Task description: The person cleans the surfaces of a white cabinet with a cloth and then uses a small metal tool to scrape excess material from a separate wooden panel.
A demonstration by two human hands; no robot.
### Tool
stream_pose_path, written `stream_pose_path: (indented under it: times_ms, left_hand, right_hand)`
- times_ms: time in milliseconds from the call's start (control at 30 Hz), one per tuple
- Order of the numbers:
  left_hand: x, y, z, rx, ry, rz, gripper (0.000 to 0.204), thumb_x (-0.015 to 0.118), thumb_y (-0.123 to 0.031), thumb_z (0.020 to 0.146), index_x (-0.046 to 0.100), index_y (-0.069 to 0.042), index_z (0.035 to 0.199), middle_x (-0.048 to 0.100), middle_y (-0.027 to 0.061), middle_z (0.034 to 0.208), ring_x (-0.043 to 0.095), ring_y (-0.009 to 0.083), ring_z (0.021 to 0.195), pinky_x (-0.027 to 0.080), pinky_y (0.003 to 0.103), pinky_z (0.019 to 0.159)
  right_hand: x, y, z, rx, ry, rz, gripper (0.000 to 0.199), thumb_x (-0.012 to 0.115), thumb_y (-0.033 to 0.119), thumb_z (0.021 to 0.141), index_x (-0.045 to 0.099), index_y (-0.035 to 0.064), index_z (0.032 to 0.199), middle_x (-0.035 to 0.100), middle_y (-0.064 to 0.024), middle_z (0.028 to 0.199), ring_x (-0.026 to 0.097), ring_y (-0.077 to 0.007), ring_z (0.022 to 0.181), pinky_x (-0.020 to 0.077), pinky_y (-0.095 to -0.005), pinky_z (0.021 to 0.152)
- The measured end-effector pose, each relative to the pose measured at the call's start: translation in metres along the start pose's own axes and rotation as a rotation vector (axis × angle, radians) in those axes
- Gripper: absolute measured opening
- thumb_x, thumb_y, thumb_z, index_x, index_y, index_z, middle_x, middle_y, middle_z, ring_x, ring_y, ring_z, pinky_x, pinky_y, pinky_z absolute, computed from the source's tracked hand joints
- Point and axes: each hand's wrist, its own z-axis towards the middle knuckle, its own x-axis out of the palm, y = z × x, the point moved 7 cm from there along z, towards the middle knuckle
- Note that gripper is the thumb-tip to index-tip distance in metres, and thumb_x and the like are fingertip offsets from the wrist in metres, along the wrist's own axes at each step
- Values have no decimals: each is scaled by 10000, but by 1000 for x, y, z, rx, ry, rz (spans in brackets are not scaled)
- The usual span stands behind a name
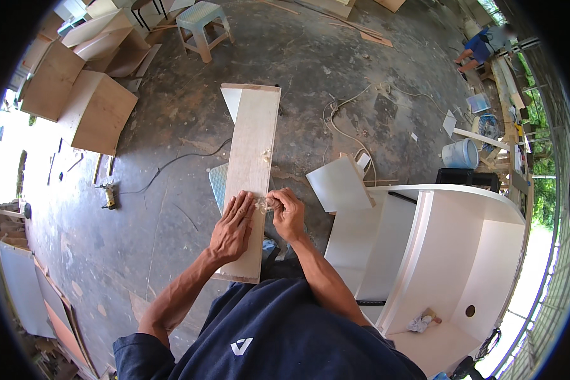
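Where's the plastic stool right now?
In the head view the pale green plastic stool stands on the concrete floor at the top, left of centre, beyond the far end of the long plywood board under the left hand.

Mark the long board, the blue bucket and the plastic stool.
long board [252, 136], head view, bare middle of its face
blue bucket [459, 154], head view, side wall
plastic stool [202, 14], head view, seat top

a pale tan board [250, 171] is seen over a mottled grey-brown floor [171, 209]. the cabinet [449, 253] is finished in white, the stool [202, 25] in pale green, the bucket [460, 154] in light blue. the shirt [285, 335] is coloured navy, with a white mark.
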Motion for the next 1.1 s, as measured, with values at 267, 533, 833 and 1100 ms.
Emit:
stream_pose_path:
  times_ms: [267,533,833,1100]
  left_hand:
    - [-6,7,25,23,3,31,574,508,-94,910,402,82,1446,334,247,1555,257,387,1480,197,480,1225]
    - [0,-10,-18,-15,15,-33,584,521,-74,897,409,69,1452,345,235,1556,283,368,1477,207,474,1223]
    - [5,-16,-32,0,6,-26,577,522,-89,901,415,71,1445,343,250,1551,284,375,1474,204,473,1225]
    - [-4,-13,-15,-9,11,2,611,531,-59,884,388,63,1465,329,225,1567,263,371,1483,197,474,1227]
  right_hand:
    - [-2,-8,35,-88,7,-79,75,586,-38,888,636,9,918,641,-129,836,608,-336,765,478,-404,668]
    - [-2,10,-8,-9,35,-21,48,595,-36,887,620,-3,910,632,-135,828,609,-335,778,490,-410,686]
    - [-1,12,-29,-36,76,-26,64,617,-40,871,625,-5,924,618,-136,815,589,-318,760,483,-394,676]
    - [-4,14,3,-102,12,-51,29,648,11,907,623,5,893,621,-109,786,596,-277,708,480,-353,631]
